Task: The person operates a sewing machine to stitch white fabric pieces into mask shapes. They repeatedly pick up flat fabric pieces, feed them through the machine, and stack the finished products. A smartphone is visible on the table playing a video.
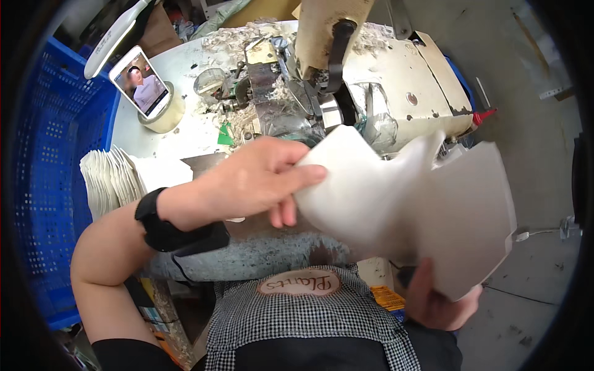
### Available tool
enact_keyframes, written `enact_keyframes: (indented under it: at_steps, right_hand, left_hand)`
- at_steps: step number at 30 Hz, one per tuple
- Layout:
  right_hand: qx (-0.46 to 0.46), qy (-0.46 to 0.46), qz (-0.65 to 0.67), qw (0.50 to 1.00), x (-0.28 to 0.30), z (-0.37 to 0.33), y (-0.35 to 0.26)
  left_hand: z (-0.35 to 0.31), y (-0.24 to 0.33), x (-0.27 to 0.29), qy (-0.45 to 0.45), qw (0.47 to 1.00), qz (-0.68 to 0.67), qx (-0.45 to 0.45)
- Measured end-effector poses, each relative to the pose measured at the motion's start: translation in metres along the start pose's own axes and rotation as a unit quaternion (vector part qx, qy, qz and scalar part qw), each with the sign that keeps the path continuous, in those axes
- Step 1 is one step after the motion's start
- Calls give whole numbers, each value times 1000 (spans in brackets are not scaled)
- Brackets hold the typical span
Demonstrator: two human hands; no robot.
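At the middle of the view, just above the near edge of the counter, a white sheet-like piece hangs between the person's two hands. The left hand, a little toward nine o'clock, pinches its edge, thumb on top and fingers curled beneath, probably so that most of its face stays uncovered. The right hand, at four o'clock, is closed on the lower edge of a broad greyish-white panel, apparently to bear its weight from below; blur hides whether panel and sheet are one piece or several. At nine o'clock, a stack of white pieces stands on edge in a loose fan, perhaps so single ones come away easily. Toward twelve o'clock rises a cream machine, with pale scraps strewn about its base. As for containers, a round cream tub at ten o'clock has a phone leaning upright at it, seemingly angled so its screen faces the person; whatever else the tub holds is hidden. Beyond the stack, a perforated blue crate fills the edge from nine to ten o'clock; the stack and left arm cover part of it, so its contents cannot be told.
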State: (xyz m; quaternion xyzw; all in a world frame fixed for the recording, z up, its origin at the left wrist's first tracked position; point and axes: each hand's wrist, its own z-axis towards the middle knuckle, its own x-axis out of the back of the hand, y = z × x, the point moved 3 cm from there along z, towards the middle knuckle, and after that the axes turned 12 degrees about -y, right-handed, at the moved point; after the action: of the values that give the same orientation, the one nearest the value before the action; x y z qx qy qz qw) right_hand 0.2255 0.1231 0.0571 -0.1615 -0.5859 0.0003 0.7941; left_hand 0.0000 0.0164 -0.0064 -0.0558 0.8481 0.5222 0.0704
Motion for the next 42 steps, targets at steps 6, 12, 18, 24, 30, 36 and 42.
enact_keyframes:
  at_steps: [6, 12, 18, 24, 30, 36, 42]
  right_hand:
    - [130, 30, 157, 978, -55, -8, -5]
    - [102, 113, 197, 968, -76, 6, -20]
    - [17, 48, 191, 980, -65, 19, -23]
    - [1, 130, 121, 984, -63, 12, -3]
    - [73, 162, 31, 984, -46, 15, 13]
    - [325, 130, 4, 937, -13, 4, -2]
    - [537, -49, -93, 837, -32, -7, -43]
  left_hand:
    - [-11, 4, 28, 101, 983, 140, 68]
    - [-14, -2, 46, 150, 969, 185, 59]
    - [-4, 17, 48, 156, 957, 241, 40]
    - [10, 35, 44, 179, 927, 323, 63]
    - [-1, 31, 32, 146, 929, 333, 63]
    - [-7, -7, -10, -18, 1000, 21, 12]
    - [-3, -23, -30, -223, 885, -351, -210]
